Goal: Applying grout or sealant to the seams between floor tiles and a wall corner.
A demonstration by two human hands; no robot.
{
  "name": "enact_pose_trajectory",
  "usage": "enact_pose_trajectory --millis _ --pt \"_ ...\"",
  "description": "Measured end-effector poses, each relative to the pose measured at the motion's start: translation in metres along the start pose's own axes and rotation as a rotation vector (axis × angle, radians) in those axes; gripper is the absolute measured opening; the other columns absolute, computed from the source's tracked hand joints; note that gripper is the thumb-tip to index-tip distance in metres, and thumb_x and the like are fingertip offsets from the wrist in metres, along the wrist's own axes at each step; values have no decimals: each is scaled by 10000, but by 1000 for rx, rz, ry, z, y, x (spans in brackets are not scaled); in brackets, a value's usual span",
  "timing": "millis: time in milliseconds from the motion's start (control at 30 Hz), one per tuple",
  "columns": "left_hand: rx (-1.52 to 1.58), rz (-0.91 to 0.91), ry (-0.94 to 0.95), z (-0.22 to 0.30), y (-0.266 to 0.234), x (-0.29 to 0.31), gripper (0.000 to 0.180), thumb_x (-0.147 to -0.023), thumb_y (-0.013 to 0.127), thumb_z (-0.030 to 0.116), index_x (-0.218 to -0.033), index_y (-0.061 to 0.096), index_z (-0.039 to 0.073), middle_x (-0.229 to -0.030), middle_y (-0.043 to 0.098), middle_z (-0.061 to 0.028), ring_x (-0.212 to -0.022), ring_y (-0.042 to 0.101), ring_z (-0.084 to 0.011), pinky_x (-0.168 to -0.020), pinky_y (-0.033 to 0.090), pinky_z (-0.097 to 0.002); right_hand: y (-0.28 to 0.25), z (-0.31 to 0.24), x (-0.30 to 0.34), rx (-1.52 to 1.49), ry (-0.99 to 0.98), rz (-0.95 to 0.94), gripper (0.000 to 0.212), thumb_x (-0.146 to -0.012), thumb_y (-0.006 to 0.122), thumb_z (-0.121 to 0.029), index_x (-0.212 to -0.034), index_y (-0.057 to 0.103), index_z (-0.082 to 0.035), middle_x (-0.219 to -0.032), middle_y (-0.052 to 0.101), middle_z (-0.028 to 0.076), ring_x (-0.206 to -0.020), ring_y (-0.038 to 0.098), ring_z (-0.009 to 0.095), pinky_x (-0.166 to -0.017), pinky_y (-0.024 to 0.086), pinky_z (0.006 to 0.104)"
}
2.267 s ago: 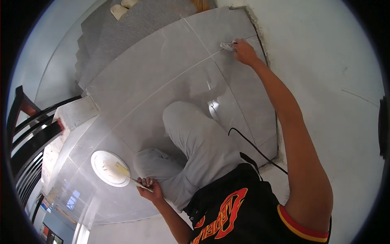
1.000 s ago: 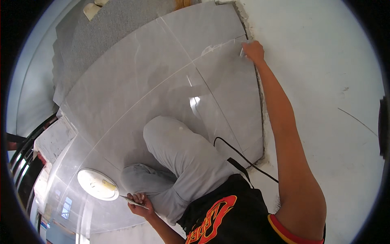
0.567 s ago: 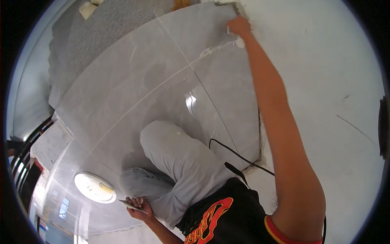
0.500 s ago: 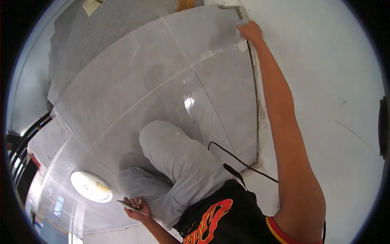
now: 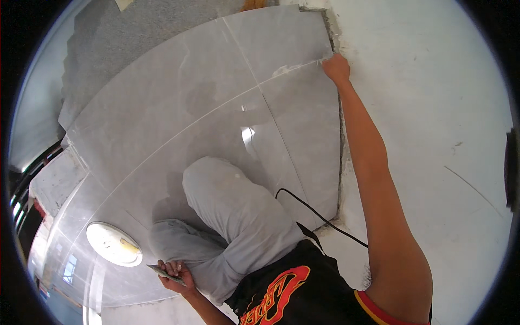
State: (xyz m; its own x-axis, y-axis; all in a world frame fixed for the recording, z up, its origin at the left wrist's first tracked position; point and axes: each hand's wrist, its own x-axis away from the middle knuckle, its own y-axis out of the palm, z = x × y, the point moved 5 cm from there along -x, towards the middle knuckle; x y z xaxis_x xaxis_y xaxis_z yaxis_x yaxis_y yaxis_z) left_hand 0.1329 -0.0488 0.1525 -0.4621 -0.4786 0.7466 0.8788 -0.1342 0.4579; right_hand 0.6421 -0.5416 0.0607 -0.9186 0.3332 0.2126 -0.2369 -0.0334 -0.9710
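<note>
My right hand [image 5: 337,69], at the end of an outstretched arm, is closed at the wall-side end of a whitish joint [image 5: 295,69] between large grey floor tiles [image 5: 179,146]. What its fingers hold, if anything, is hidden. Low on the left, beside my bent leg [image 5: 238,200], my left hand [image 5: 181,273] is closed around a thin, flat scraper-like blade [image 5: 165,272], tilted with its pointed end sticking out. A pale smear of filler [image 5: 281,70] lies along the joint near my right hand.
A white oval lid or dish [image 5: 114,244] with a yellowish patch lies at the left. A black cable [image 5: 319,215] runs past my hip. The white wall [image 5: 433,135] rises on the right, with a rough gap along the tiles. Bare grey concrete [image 5: 157,32] lies beyond the tiling.
My right hand has come nearer to me along the wall edge, from the far tile to the end of the whitish joint. My left hand keeps its hold on the blade.
</note>
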Motion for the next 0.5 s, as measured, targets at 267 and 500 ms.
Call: enact_pose_trajectory --millis 267,500 --pt "107 -42 -11 0 3 -1 151 -875 361 208 -825 391 69 -518 350 3 -463 359 -102 -527 338 -268 10 -81 76 -68 -506 -7 271 -694 547 -221 -818 564 19 -838 548 204 -813 539 341 -716 430 425" --pt "155 -80 23 -5 -3 0 140 -867 377 192 -822 393 60 -524 356 -1 -475 366 -105 -528 330 -259 11 -44 67 -173 -435 254 398 -744 507 -300 -934 531 48 -934 548 217 -890 522 353 -776 409 429"
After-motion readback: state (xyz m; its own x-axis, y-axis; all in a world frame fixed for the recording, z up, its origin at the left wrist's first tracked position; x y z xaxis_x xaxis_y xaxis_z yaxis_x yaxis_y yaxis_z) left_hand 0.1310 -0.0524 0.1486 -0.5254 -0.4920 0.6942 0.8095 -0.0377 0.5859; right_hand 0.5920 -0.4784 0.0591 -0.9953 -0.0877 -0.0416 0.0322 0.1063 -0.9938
